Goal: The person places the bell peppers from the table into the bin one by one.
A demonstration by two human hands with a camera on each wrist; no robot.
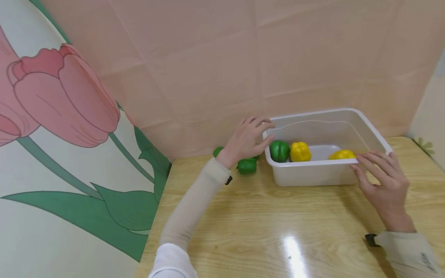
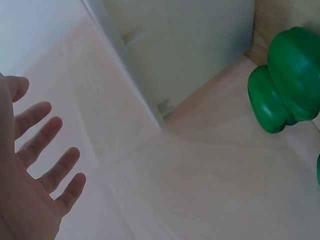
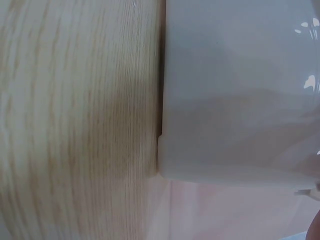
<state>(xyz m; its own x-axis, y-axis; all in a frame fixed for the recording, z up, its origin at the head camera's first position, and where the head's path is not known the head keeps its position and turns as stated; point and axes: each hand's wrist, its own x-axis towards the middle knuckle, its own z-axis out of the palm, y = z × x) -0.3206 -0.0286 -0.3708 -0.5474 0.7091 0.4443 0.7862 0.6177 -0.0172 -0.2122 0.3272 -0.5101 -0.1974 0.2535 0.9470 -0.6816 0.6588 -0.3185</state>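
Observation:
A white plastic bin (image 1: 313,174) stands on the table, its outer wall (image 3: 235,100) filling much of the right wrist view. Inside lie a green bell pepper (image 1: 279,151), a yellow bell pepper (image 1: 300,151) beside it, and another yellow bell pepper (image 1: 342,154) farther right. My right hand (image 1: 386,181) grips the front right rim, thumb outside and fingers over the edge. At the bin's left end, my left hand (image 1: 245,141) hovers with spread fingers (image 2: 42,142), holding nothing. Below it are several green bell peppers (image 1: 247,166), partly hidden by the hand and wrist.
The wood-grain table (image 1: 243,224) runs up to a pinkish cloth backdrop (image 1: 194,77) behind the bin. A wall panel with painted tulips (image 1: 66,96) borders the table on the left. A pale wall (image 1: 431,116) rises at right.

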